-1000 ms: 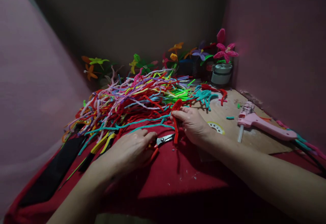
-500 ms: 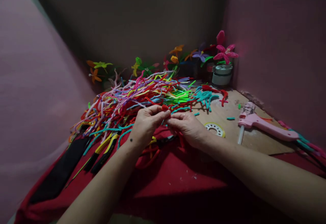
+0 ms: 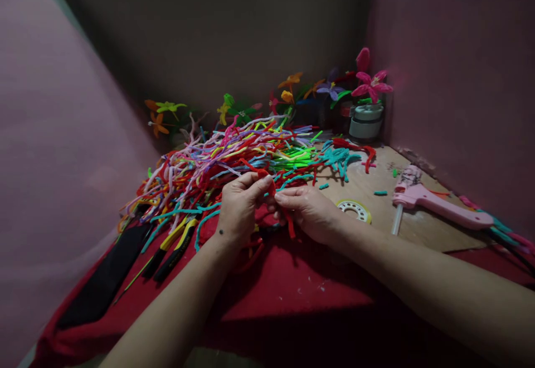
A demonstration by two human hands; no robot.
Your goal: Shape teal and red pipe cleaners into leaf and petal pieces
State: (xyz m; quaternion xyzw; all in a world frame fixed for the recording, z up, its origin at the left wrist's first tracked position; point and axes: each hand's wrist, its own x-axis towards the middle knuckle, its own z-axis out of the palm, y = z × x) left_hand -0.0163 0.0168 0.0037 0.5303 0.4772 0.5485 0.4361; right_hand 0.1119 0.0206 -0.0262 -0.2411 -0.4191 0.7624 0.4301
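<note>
Both hands meet over the near edge of a heap of coloured pipe cleaners (image 3: 234,150). My left hand (image 3: 242,203) is closed in a pinch on a bent red pipe cleaner (image 3: 271,187), which shows between thumb and forefinger. Close beside it, my right hand (image 3: 307,209) pinches the lower part of the same red piece. Red ends hang down below the right fingers. Part of the piece is hidden by the fingers.
Yellow-black pliers (image 3: 175,245) and a black case (image 3: 106,279) lie left on the red cloth (image 3: 292,284). A tape roll (image 3: 354,211) and a pink glue gun (image 3: 438,203) are on the wooden board (image 3: 376,178) at right. Pipe-cleaner flowers (image 3: 371,85) stand behind.
My left fingers have shifted slightly left and down along the red pipe cleaner, and more of it shows between the hands. Its hanging ends have moved a little left.
</note>
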